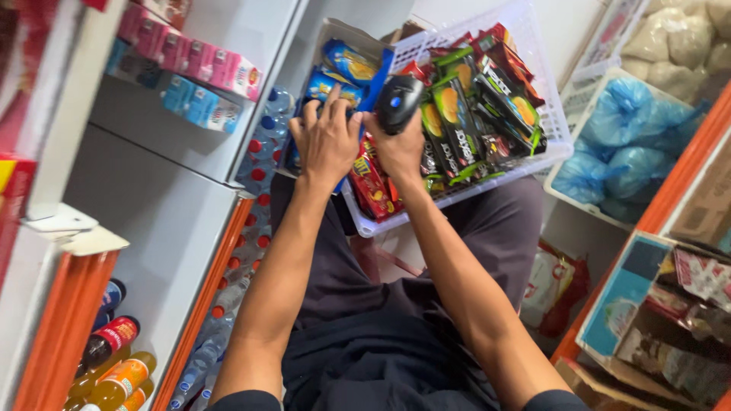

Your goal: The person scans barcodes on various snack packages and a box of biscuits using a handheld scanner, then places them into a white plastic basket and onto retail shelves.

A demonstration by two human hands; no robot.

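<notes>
in the upper middle of the frame: i see a white plastic lattice basket [544,141] tilted on the lap, packed with snack packets, and both hands are working at its near left corner.
left hand: my left hand [326,141] lies palm down with fingers spread and curled over the blue and yellow snack packets [343,68] at the basket's left side; it presses or grips them loosely, and i cannot tell whether any one packet is actually pinched.
right hand: my right hand [397,144] is closed around the grip of a black handheld barcode scanner with a blue button [398,103], its head pointing up the frame toward the packets.
goods under the scanner: red snack packets [373,183] lie just below the right hand, and dark packets with green and orange fronts [457,114] stand in rows to the right, touching one another.
how i would do this well: i judge that the left hand should lift one packet clear and turn its code side flat to the scanner head, holding it steady and apart from its neighbours so only one code is read.
risk: the basket sits tilted, so i would keep a forearm against its rim.
surroundings: grey metal shelves with pink and blue cartons [190,72] fill the upper left; blue plastic bags in a white crate [628,137] sit at the right.
</notes>
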